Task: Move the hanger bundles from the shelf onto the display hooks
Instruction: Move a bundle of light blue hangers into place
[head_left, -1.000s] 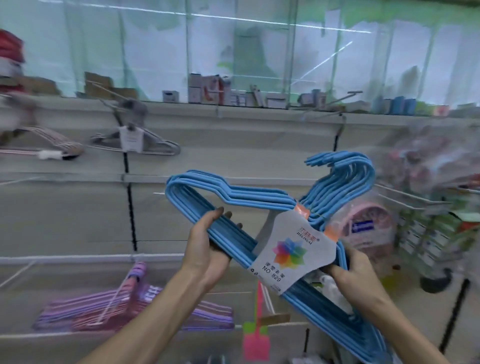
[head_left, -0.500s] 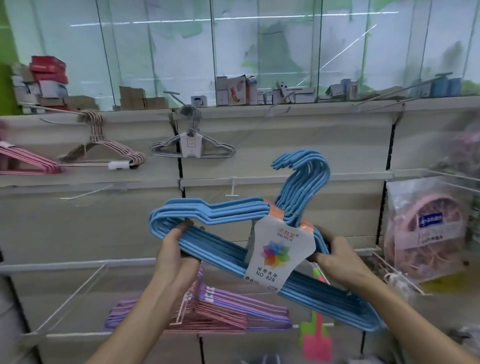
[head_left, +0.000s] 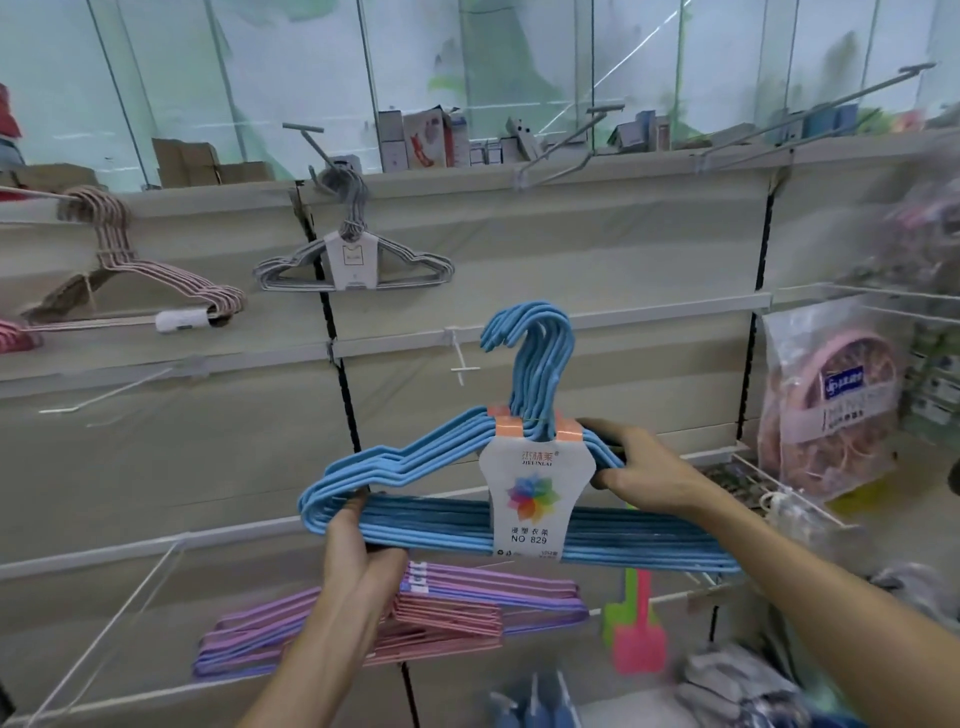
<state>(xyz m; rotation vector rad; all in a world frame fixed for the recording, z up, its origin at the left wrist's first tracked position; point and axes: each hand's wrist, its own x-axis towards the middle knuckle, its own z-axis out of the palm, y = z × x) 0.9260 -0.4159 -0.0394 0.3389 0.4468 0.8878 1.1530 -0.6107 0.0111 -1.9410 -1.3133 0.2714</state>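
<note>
Blue hanger bundle held upright before the shelving, left hand gripping its left end, right hand gripping its right shoulder; bare display hook just behind, purple and pink bundles on shelf below.

blue hanger bundle, left hand, right hand gripping

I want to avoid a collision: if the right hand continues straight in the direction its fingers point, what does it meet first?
The right hand points left along the blue hanger bundle it grips, so probably the bundle's paper label comes first, although depth is unclear.
</note>
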